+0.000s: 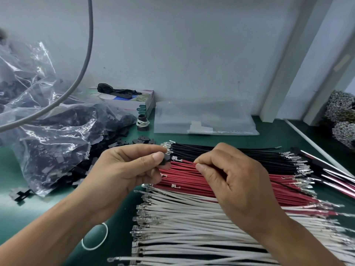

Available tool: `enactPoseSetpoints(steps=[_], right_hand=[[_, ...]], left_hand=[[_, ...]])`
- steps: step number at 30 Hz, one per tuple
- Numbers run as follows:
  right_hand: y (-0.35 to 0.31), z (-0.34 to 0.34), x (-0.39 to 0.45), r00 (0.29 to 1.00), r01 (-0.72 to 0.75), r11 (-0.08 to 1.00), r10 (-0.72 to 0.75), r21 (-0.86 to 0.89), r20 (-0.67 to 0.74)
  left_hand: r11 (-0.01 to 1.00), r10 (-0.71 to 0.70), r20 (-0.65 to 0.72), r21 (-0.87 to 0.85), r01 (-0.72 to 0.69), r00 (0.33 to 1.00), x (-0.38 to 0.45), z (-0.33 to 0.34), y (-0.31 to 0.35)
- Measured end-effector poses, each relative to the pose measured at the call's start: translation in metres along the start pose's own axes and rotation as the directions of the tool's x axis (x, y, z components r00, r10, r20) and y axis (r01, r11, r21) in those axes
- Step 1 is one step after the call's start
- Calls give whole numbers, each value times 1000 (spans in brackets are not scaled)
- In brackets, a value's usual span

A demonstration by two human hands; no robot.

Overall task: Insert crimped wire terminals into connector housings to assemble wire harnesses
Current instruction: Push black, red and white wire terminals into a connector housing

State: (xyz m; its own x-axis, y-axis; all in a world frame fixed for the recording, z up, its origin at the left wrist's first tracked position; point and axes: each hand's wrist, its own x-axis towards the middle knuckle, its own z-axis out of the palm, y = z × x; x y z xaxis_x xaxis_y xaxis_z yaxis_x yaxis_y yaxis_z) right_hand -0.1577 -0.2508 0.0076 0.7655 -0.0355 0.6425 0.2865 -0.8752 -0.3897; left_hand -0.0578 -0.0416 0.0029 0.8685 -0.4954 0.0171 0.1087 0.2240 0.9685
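Two hands over the tabletop: left hand pinches black housing, right hand at 3 o'clock pinches red wire.

3 wire bundles, 2 hands, 1 box, 2 plastic bags

A small cardboard box stands against the pale wall at the back of the green table, with a crumpled black item lying in its open top. Just in front of it sits a short black cylinder wrapped in rubber bands, and beside that a flat clear plastic sleeve lies by the wall. A grey cable arcs down at upper left, and a loose white rubber band lies near the front edge.
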Motion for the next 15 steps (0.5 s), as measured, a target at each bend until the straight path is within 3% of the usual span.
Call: enactPoseSetpoints(steps=[4, 9, 12, 15], right_hand=[[-2, 1, 1, 998, 58, 997, -59, -41, -2], [0, -3, 4, 963, 260, 923, -270, -283, 6], [-1, -3, 6, 947, 297, 876, -321, -379, 0], [-4, 2, 4, 950, 288, 890, -311, -354, -9]], left_hand=[[1000, -16, 19, -4, 16, 1000, 0, -1, 0], [1000, -15, 24, 16, 15, 1000, -1, -2, 1], [999, -31, 22, 43, 30, 999, -1, -3, 0], [998, -57, 19, 18, 56, 998, -1, -3, -2]])
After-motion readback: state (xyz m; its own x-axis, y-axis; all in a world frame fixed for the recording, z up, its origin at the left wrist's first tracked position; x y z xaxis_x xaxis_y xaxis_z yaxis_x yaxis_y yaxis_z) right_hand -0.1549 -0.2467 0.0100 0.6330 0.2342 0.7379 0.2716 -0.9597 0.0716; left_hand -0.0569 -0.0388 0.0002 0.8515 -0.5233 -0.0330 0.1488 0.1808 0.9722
